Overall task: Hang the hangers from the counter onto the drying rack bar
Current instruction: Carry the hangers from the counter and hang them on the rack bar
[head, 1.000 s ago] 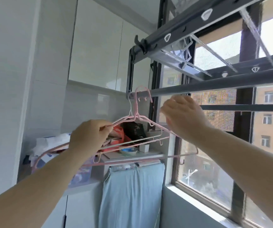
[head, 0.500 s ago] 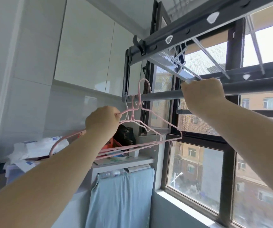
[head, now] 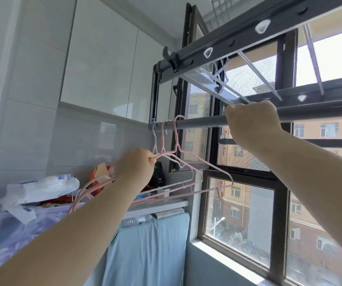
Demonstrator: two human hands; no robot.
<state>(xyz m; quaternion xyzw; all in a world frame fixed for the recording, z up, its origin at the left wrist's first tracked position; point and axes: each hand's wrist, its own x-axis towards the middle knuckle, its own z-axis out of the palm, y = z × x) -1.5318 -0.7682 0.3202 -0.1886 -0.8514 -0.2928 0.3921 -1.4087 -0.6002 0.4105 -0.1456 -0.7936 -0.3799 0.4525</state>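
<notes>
Hangers (head: 176,137) are thin coated wire, two pink and one white as far as I can count. So they're basically weightless, but springy, keen to tangle, and likely to slide around on a smooth tube. All three hooks look to be over the drying rack bar (head: 199,123) at its far left end, just beside the bracket, with the bodies tilted out toward the camera. Left hand (head: 134,168) has its fingers clamped on the bunched shoulders right below the necks. I reckon that's the best spot, since it steers every hook at once. Right hand (head: 252,122) has its fingers wrapped round the bar itself, further right, well apart from the hooks. Cluttered bench (head: 162,204) sits below; can't tell if more hangers are on it.
</notes>
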